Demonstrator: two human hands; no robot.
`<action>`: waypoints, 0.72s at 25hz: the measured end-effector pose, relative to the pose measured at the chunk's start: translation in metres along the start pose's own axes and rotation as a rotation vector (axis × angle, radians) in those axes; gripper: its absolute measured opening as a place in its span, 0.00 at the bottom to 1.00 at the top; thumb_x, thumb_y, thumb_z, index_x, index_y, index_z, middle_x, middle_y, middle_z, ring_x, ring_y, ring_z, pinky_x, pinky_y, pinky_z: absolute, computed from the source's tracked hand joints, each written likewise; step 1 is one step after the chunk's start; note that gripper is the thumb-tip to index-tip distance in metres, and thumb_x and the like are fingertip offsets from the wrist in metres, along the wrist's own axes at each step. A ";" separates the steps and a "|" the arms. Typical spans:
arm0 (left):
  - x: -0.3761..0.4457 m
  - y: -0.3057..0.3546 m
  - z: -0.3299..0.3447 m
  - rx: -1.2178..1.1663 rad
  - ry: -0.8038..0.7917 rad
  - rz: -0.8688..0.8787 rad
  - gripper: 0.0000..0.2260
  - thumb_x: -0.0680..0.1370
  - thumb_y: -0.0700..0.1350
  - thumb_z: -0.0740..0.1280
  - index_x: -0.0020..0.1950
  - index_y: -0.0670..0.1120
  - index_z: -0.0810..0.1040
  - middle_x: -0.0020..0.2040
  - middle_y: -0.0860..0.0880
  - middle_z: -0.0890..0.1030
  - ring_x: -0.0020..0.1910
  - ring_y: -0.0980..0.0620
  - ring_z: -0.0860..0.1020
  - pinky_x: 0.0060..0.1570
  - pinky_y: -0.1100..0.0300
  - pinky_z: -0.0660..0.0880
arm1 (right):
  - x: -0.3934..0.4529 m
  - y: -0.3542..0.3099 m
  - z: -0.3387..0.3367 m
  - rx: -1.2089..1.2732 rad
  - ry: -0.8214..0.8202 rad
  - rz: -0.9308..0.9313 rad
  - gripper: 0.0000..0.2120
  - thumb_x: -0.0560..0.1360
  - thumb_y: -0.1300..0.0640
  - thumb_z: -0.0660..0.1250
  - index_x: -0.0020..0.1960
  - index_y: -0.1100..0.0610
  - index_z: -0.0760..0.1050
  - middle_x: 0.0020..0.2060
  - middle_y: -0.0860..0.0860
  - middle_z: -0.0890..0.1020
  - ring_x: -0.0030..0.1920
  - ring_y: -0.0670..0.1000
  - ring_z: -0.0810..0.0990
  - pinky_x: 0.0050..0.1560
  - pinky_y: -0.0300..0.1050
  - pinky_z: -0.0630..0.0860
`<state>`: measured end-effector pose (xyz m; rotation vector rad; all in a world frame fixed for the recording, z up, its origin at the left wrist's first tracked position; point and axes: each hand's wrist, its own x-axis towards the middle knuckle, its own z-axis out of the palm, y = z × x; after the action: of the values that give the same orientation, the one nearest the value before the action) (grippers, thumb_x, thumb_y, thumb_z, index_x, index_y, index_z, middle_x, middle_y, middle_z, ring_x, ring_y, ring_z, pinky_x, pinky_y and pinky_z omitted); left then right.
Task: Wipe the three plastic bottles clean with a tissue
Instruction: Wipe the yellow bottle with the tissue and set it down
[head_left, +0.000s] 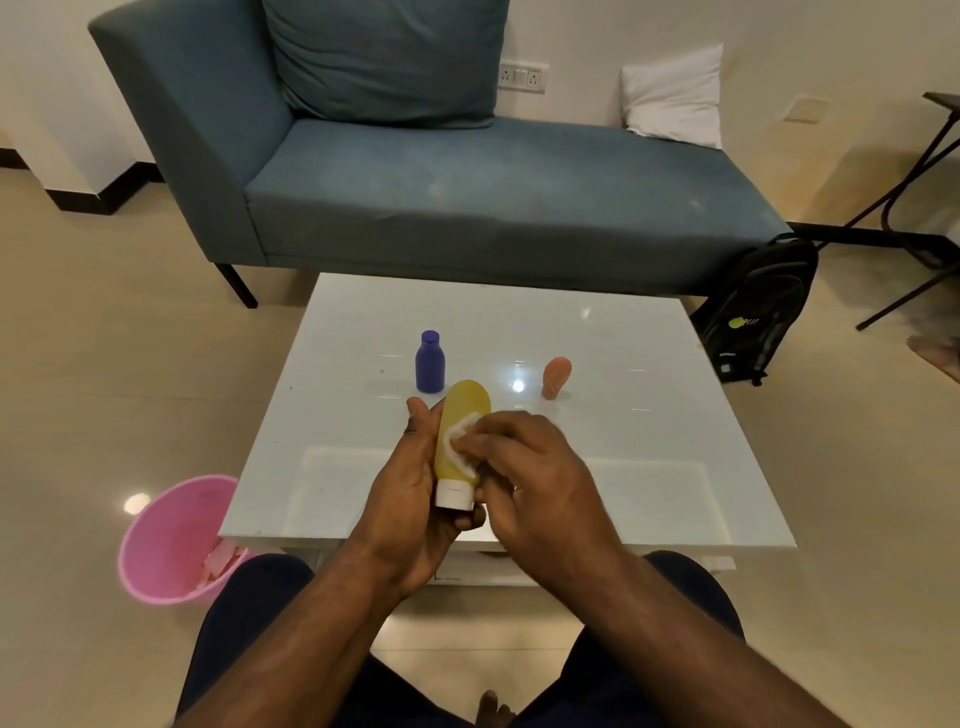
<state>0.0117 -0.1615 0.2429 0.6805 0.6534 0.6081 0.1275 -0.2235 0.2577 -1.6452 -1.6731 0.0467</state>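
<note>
Above the near edge of the glossy white table (649, 415), the left hand (410, 493) grips the yellow plastic bottle (464, 415), white cap down, while the right hand (535, 467) presses a folded white tissue (460, 434) against it; rotating the bottle between long strokes would likely cover every side.

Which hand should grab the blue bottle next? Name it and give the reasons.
Probably the left hand. The blue bottle stands on the white table just beyond its fingers, and it already does the holding, gripping the yellow bottle. The right hand presses the tissue.
</note>
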 end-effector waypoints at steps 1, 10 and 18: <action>0.000 0.000 0.001 -0.023 0.006 -0.014 0.28 0.77 0.64 0.60 0.69 0.48 0.77 0.48 0.41 0.80 0.40 0.46 0.78 0.31 0.57 0.73 | 0.008 0.007 -0.001 0.052 0.042 0.067 0.10 0.75 0.63 0.65 0.54 0.58 0.81 0.50 0.51 0.80 0.51 0.48 0.77 0.54 0.37 0.75; 0.001 0.004 -0.002 -0.119 0.061 -0.026 0.24 0.79 0.58 0.63 0.70 0.45 0.76 0.49 0.41 0.82 0.36 0.48 0.78 0.32 0.55 0.77 | 0.004 -0.001 -0.004 0.491 0.164 0.442 0.11 0.76 0.63 0.67 0.51 0.48 0.81 0.47 0.41 0.81 0.51 0.45 0.80 0.48 0.37 0.78; 0.006 0.008 -0.003 -0.082 0.086 0.030 0.17 0.85 0.52 0.57 0.72 0.51 0.76 0.66 0.44 0.81 0.57 0.44 0.81 0.45 0.49 0.80 | 0.021 -0.005 -0.010 0.551 0.132 0.499 0.09 0.77 0.59 0.67 0.52 0.48 0.81 0.47 0.42 0.83 0.51 0.44 0.81 0.50 0.38 0.78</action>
<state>0.0113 -0.1513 0.2449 0.5908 0.6954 0.6919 0.1315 -0.2114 0.2778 -1.5434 -0.9941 0.5778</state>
